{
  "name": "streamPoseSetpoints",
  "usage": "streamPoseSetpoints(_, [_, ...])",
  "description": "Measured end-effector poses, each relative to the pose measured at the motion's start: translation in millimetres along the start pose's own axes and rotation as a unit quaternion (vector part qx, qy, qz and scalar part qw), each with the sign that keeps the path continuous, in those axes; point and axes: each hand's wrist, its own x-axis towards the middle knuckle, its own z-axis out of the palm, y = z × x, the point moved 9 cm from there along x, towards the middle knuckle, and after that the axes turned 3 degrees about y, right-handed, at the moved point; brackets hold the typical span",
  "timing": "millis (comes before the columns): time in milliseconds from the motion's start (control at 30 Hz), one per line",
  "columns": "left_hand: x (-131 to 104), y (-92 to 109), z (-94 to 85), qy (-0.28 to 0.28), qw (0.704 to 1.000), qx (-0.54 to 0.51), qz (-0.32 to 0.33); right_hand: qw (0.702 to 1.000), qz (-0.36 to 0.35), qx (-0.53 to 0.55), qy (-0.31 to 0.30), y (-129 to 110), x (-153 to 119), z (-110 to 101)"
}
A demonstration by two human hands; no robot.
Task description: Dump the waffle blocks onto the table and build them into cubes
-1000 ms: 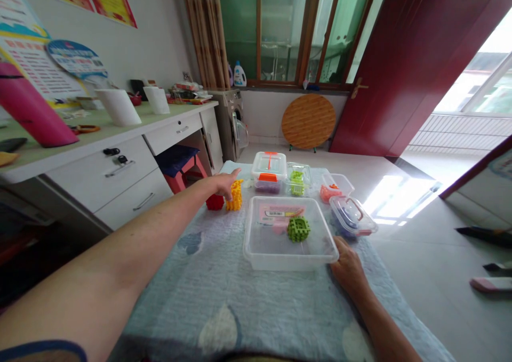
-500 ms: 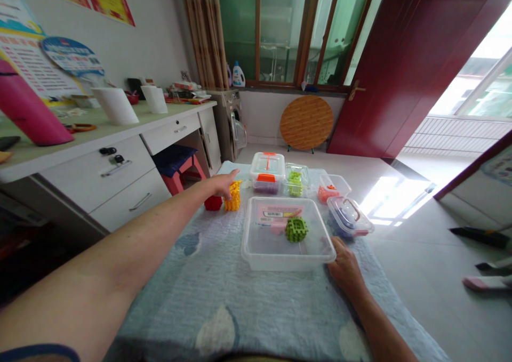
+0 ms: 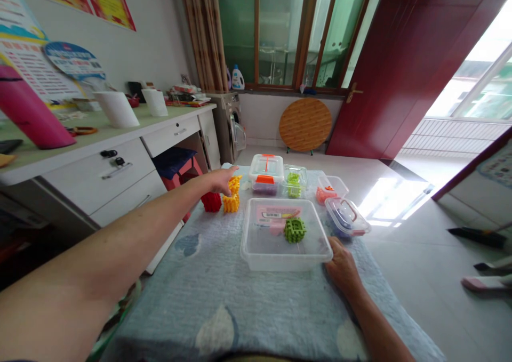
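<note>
Left of center, pinching upper yellow block (image 3: 236,183) near red block (image 3: 212,202), both unboxed, with left hand (image 3: 219,182); at center, gripping clear box (image 3: 280,263), with one green block (image 3: 295,230) inside, with right hand (image 3: 342,262).

Bright yellow notched blocks (image 3: 231,203), one above the other, upright on the blue-grey cloth (image 3: 176,298), a wide, open-topped clear plastic box (image 3: 260,244) near them, a green latticed cube (image 3: 295,230) inside.
</note>
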Motion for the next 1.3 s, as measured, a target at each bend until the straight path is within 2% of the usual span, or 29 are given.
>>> streamPoseSetpoints(133, [-17,25,-32.1,0.026,0.999,0.011,0.046,1.0,-0.001,0.0,0.004,0,0,0])
streamPoseSetpoints(233, [-33,52,-52.0,0.032,0.995,0.004,0.092,1.0,-0.003,0.0,0.003,1,0,1])
streamPoseSetpoints(333, [-51,88,-62.1,0.022,0.988,-0.035,0.152,1.0,-0.004,-0.002,0.001,3,-1,2])
streamPoseSetpoints(400, [-64,117,-60.2,-0.003,0.976,-0.079,0.203,1.0,-0.007,-0.005,-0.002,3,-1,3])
streamPoseSetpoints(500, [-80,156,-45.3,-0.05,0.958,-0.14,0.247,1.0,-0.008,-0.001,-0.001,4,-1,2])
streamPoseSetpoints(600, [-89,187,-16.2,-0.102,0.942,-0.181,0.263,1.0,-0.005,0.005,0.005,3,-1,1])
streamPoseSetpoints(700, [-92,209,12.0,-0.107,0.934,-0.175,0.294,1.0,-0.006,0.008,0.007,2,-1,1])
streamPoseSetpoints(833, [-83,214,49.4,-0.122,0.944,-0.121,0.28,1.0,-0.004,0.004,0.002,4,-1,2])
streamPoseSetpoints(1033, [-70,211,84.9,-0.141,0.947,-0.055,0.282,1.0,-0.008,0.004,0.003,5,0,1])
streamPoseSetpoints(1167, [-66,210,101.4,-0.158,0.953,-0.039,0.255,1.0,-0.008,-0.001,0.0,7,-1,3])
streamPoseSetpoints(1300, [-61,208,107.1,-0.156,0.959,-0.049,0.231,1.0,0.0,-0.006,-0.004,10,-1,4])
